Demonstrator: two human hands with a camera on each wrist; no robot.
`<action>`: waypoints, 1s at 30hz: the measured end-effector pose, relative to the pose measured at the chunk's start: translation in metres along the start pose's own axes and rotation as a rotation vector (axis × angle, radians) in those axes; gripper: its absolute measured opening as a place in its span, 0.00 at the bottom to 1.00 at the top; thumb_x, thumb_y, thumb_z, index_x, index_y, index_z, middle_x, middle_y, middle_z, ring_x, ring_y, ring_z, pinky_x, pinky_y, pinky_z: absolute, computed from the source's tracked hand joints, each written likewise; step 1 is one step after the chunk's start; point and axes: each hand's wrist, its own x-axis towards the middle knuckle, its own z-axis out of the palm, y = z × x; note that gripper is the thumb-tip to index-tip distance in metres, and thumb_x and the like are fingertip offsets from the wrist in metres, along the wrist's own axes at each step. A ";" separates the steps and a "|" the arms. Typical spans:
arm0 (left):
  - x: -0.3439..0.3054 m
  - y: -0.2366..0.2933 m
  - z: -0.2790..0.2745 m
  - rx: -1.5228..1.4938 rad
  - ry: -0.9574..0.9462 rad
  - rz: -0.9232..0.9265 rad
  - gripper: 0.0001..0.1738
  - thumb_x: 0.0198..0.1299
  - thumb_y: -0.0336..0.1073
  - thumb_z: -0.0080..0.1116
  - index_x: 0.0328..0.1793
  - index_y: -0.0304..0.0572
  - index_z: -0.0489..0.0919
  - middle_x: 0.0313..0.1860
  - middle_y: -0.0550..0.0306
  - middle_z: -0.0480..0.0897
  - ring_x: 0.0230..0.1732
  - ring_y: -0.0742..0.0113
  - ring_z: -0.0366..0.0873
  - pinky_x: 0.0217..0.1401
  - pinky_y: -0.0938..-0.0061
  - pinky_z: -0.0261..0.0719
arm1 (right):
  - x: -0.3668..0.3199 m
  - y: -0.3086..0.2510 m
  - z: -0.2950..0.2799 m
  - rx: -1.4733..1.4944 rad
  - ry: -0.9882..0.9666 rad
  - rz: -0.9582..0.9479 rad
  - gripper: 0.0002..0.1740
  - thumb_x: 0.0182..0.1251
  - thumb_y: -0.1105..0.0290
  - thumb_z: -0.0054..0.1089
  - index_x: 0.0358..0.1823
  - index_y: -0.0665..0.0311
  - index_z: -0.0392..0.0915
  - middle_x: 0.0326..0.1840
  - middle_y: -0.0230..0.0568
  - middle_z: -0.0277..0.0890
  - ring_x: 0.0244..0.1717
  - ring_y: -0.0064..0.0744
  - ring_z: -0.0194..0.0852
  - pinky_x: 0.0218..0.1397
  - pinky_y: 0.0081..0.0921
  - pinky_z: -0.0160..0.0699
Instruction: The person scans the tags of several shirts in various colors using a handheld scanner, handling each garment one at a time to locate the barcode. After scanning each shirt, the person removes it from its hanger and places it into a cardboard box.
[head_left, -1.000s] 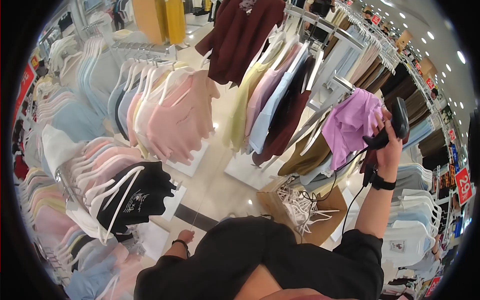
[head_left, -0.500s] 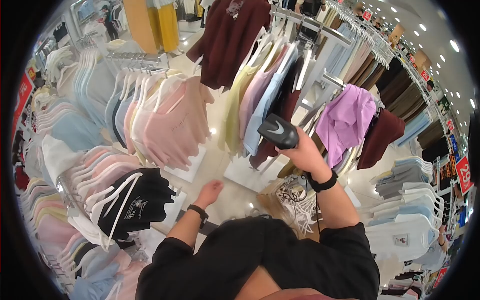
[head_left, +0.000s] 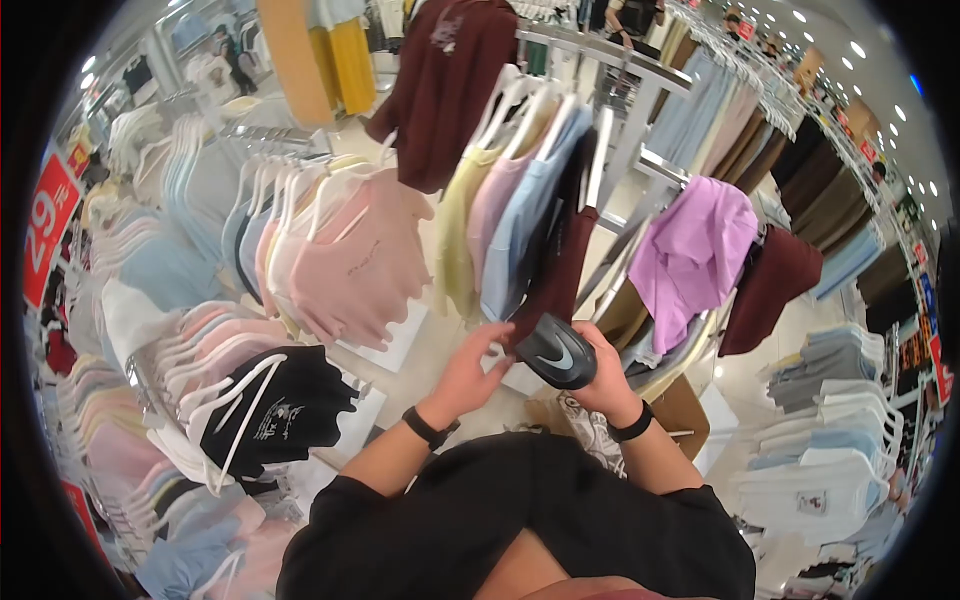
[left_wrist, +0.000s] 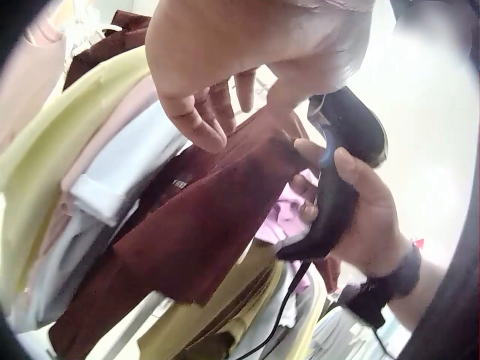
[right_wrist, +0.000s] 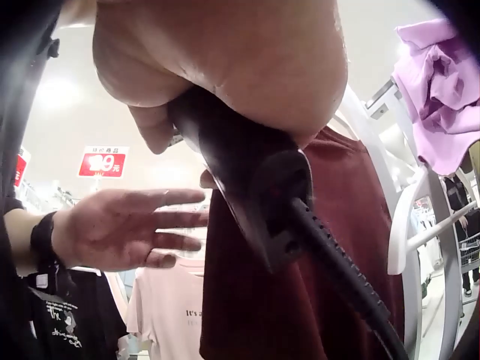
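My right hand [head_left: 612, 388] grips a black barcode scanner [head_left: 558, 352] by its handle, the broad head facing up and a cord trailing from the handle's end in the right wrist view. Just behind the scanner hangs a maroon shirt [head_left: 562, 265], the front one on the rack. My left hand [head_left: 468, 375] is beside the shirt's lower edge, left of the scanner, fingers loosely spread and holding nothing. In the left wrist view, its fingertips overlap the maroon cloth [left_wrist: 202, 232]. A lilac garment [head_left: 692, 245] lies bunched over the rack's right arm.
Pink shirts [head_left: 355, 265] and a black printed shirt [head_left: 275, 420] hang on racks at left. A cardboard box [head_left: 690, 405] stands below the rack. White shirts [head_left: 815, 490] hang at right. A maroon garment [head_left: 770, 290] hangs beside the lilac one.
My right hand has brought the scanner from beside the lilac garment leftward and down to the maroon shirt. My left hand has risen from low at my side to the same shirt.
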 end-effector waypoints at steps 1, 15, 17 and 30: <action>0.012 -0.006 0.006 -0.077 0.012 0.007 0.24 0.69 0.28 0.60 0.71 0.40 0.75 0.64 0.54 0.77 0.60 0.67 0.78 0.60 0.71 0.79 | -0.001 -0.004 -0.004 0.002 -0.004 -0.017 0.21 0.51 0.73 0.72 0.48 0.71 0.81 0.53 0.50 0.76 0.52 0.52 0.79 0.57 0.35 0.79; 0.174 0.080 0.018 0.068 -0.148 0.171 0.23 0.66 0.38 0.69 0.60 0.36 0.74 0.53 0.53 0.81 0.59 0.64 0.78 0.64 0.65 0.74 | 0.001 -0.016 -0.035 0.041 0.033 -0.020 0.22 0.52 0.73 0.72 0.50 0.70 0.81 0.54 0.47 0.76 0.52 0.49 0.80 0.57 0.34 0.79; 0.173 0.090 0.020 0.138 -0.100 0.174 0.16 0.61 0.37 0.73 0.44 0.37 0.76 0.37 0.55 0.82 0.45 0.62 0.80 0.56 0.65 0.75 | 0.002 -0.014 -0.039 0.043 0.057 -0.017 0.23 0.52 0.72 0.73 0.51 0.70 0.81 0.55 0.47 0.76 0.53 0.49 0.80 0.58 0.34 0.79; 0.098 -0.015 0.041 0.319 0.074 0.590 0.34 0.52 0.27 0.75 0.63 0.38 0.70 0.62 0.41 0.79 0.62 0.41 0.78 0.64 0.57 0.77 | -0.004 0.014 -0.018 0.145 0.033 0.155 0.29 0.51 0.71 0.73 0.57 0.68 0.79 0.58 0.49 0.78 0.56 0.52 0.81 0.60 0.37 0.79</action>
